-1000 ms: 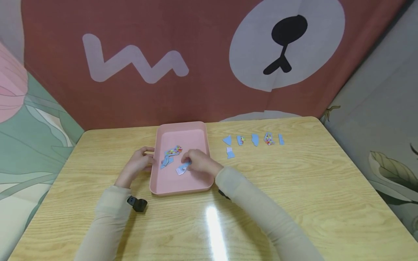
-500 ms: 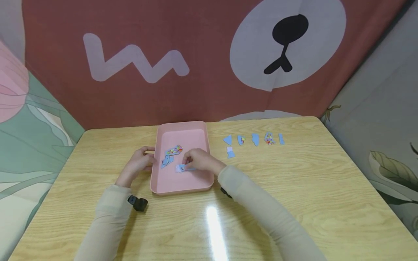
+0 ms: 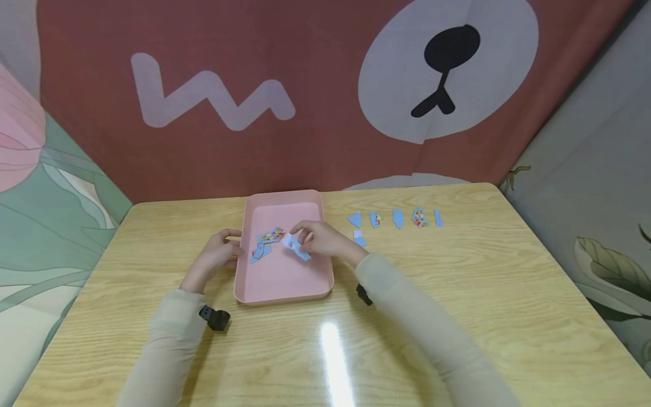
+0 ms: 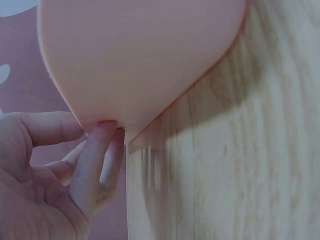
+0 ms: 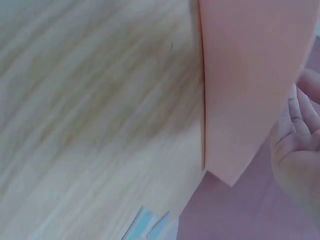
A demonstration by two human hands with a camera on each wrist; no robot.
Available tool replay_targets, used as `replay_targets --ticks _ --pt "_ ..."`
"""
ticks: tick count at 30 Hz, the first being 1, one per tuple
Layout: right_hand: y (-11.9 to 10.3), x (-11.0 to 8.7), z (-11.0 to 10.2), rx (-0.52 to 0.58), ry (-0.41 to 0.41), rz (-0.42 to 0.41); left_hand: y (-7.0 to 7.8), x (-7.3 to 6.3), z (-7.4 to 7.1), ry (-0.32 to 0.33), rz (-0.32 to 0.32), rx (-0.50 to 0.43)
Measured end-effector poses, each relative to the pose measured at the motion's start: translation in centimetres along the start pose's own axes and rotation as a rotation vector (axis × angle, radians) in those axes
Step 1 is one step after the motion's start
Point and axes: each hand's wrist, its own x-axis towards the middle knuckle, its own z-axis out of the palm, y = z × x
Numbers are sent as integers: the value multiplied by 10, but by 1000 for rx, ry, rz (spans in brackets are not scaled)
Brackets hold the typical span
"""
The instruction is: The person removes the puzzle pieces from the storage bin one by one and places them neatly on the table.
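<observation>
The far table edge runs across the middle of the frame, directly against the red-brown printed cloth (image 3: 325, 161), and the pink tray (image 3: 285, 285) sits just short of it, left of centre. Wooden tabletop (image 3: 508, 294) spreads from the tray toward the lower right, crossed by the right sleeve (image 3: 414, 325). The right hand (image 3: 325, 240) reaches over the tray's right wall and pinches a blue-and-white piece (image 3: 300, 251) slantwise above the tray floor. The left hand (image 3: 211, 257) has loosely extended fingers against the tray's left wall, blocking that side. A colourful piece (image 3: 270, 236) and overlapping blue pieces (image 3: 260, 252) lie in the tray's left half. Right of the tray, a row of five pieces (image 3: 398, 219) parallels the far edge, with a single piece (image 3: 359, 239) below its left end.
</observation>
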Motion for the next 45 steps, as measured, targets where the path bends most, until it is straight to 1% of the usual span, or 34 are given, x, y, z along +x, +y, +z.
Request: replay_targets --ticks 3,6,15,23,25,27,34,38,45 --pt "2 -6 -9 10 9 2 0 0 0 0 5 1" --pt "6 -11 -19 19 28 -12 -1 0 0 1 10 -1" --pt "24 -24 -42 99 106 -12 0 -1 0 -1 4 3" --pt "36 -33 -55 221 128 74 0 -2 0 1 0 0" --pt "40 -36 -57 238 131 87 0 -2 -1 -2 1 -4" --pt "44 -39 -60 242 135 108 0 -2 -1 -5 4 -4" --pt "58 -47 -69 191 182 174 -1 -1 -1 -2 8 -3" --pt "69 -51 -75 175 187 209 -1 0 -1 4 7 -2" --pt "86 -58 -82 215 195 238 -2 1 -1 2 11 -17"
